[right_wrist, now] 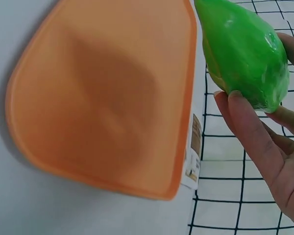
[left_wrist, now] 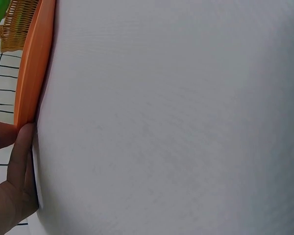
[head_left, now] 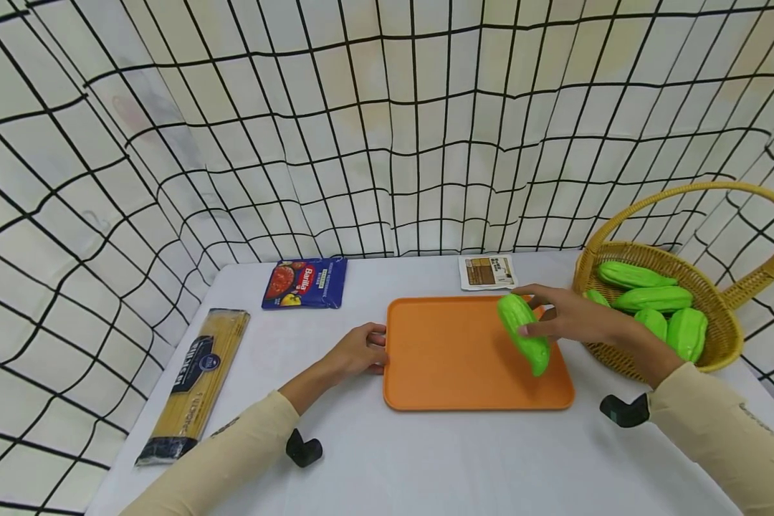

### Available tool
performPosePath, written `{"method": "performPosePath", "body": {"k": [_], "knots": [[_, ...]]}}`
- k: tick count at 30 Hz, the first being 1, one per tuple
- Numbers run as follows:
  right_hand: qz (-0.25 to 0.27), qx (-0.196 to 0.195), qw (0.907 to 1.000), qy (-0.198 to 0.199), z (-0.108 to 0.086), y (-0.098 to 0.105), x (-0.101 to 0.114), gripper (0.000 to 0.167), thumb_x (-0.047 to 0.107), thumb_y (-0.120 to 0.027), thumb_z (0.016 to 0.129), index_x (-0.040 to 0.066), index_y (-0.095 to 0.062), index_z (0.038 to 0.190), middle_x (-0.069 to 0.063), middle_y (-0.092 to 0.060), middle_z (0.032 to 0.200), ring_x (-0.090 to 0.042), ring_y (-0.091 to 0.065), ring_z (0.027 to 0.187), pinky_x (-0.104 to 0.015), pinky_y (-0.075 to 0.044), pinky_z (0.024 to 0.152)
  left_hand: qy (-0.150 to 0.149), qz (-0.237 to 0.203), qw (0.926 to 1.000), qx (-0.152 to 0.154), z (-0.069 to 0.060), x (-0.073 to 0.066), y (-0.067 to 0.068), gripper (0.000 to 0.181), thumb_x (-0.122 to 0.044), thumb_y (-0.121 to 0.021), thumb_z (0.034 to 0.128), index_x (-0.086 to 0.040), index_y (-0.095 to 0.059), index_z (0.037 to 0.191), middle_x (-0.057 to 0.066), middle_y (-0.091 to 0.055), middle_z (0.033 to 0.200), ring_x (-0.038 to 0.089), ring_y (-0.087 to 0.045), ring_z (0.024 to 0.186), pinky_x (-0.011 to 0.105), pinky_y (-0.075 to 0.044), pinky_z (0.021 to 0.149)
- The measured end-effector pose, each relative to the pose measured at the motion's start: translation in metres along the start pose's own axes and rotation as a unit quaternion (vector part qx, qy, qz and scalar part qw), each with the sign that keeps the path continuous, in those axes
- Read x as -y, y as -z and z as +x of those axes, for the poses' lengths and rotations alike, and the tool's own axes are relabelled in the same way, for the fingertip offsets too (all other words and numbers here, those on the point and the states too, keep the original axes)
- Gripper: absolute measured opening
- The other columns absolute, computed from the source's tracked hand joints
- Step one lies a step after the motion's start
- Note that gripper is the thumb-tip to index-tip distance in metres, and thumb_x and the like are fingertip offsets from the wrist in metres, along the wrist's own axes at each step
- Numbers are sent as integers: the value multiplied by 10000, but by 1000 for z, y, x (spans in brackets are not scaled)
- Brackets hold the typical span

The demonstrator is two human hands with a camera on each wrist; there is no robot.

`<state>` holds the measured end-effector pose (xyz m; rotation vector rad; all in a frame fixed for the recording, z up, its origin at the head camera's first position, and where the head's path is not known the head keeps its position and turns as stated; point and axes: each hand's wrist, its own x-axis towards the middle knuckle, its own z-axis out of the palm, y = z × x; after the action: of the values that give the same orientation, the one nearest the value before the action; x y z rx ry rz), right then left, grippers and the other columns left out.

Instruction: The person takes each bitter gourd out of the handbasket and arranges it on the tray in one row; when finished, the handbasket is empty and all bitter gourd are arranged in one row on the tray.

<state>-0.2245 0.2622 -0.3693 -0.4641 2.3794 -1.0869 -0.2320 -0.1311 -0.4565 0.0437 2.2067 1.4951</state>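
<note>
My right hand [head_left: 570,315] holds a bright green, ridged, gourd-like vegetable [head_left: 524,333] between thumb and fingers. It hangs tilted above the right part of an orange tray [head_left: 451,358], and its shadow falls on the tray in the right wrist view. That view shows the fingertips around the lower end of the glossy vegetable [right_wrist: 245,54]. At the tray's left edge, my left hand [head_left: 356,351] grips the rim, with the fingers meeting the orange edge [left_wrist: 32,83] in the left wrist view. More green vegetables [head_left: 654,299] lie in a wicker basket [head_left: 722,333] beside my right forearm.
A blue Barilla pouch [head_left: 304,283] lies at the back left, with a pack of spaghetti [head_left: 196,380] along the left side. Behind the tray is a small white-and-brown packet [head_left: 487,272]. Black netting [head_left: 387,150] over white sheeting encloses the table's back and sides.
</note>
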Motion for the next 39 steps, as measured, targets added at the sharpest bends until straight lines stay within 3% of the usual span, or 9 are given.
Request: {"method": "performPosePath", "body": {"k": [5, 11, 20, 39], "knots": [[246, -89, 9996, -108, 11, -6, 6, 787, 380, -723, 913, 123, -319, 1537, -270, -452, 1414, -277, -639, 1043, -421, -627, 830, 57, 45, 10000, -2, 0, 0, 1, 659, 19, -681, 819, -8, -463, 1440, 143, -573, 1202, 207, -640, 932, 332, -639, 769], [635, -108, 9979, 54, 28, -15, 9, 800, 311, -715, 930, 68, -280, 1556, -300, -464, 1371, -279, -651, 1046, -416, -636, 826, 73, 138, 9999, 14, -2, -1, 1, 653, 14, -679, 823, -4, -465, 1440, 152, -584, 1219, 213, -649, 946, 329, -638, 774], [1019, -119, 9946, -121, 55, -30, 14, 819, 341, -727, 916, 101, -284, 1563, -289, -450, 1391, -263, -675, 1014, -448, -628, 855, 50, 136, 9999, -4, -2, -1, 0, 646, 11, -675, 826, -9, -465, 1437, 147, -581, 1221, 206, -645, 938, 329, -637, 772], [1439, -57, 9887, -411, 100, -57, 21, 771, 293, -715, 924, 58, -308, 1535, -259, -462, 1423, -295, -653, 1104, -406, -624, 866, 73, 94, 9999, 53, 0, 0, 0, 641, 20, -672, 837, 2, -454, 1439, 163, -568, 1228, 225, -641, 962, 332, -638, 785]]}}
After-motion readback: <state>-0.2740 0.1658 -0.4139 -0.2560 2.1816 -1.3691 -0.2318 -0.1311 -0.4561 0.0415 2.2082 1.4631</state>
